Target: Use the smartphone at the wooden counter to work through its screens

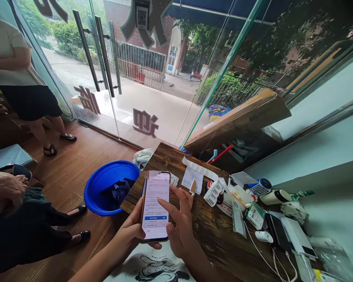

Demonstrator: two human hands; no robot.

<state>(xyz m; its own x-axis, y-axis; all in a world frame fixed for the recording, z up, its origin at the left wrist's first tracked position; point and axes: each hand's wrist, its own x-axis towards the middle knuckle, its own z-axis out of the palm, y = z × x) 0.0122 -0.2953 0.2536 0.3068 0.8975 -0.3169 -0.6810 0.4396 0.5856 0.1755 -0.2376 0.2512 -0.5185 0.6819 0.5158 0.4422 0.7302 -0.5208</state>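
A phone (156,207) with a lit screen of text and a small blue-headed table is held upright over the near left part of the dark wooden table (214,246). My left hand (133,225) grips its left edge and lower corner, the thumb along the front. My right hand (181,219) is at the phone's right side, fingers spread, with the index fingertip at the screen and other fingers near the right edge. It holds nothing that I can make out. Behind my right hand, a white paper slip (192,179) and a knife-like item (193,188) lie on the table.
Number labels (213,194), boxes, cables and a power bank (297,235) crowd the table's right side. A blue tub (91,192) with dark cloth stands on the floor at left. Two people are at the left. Glass doors and a large cardboard box (238,121) lie ahead.
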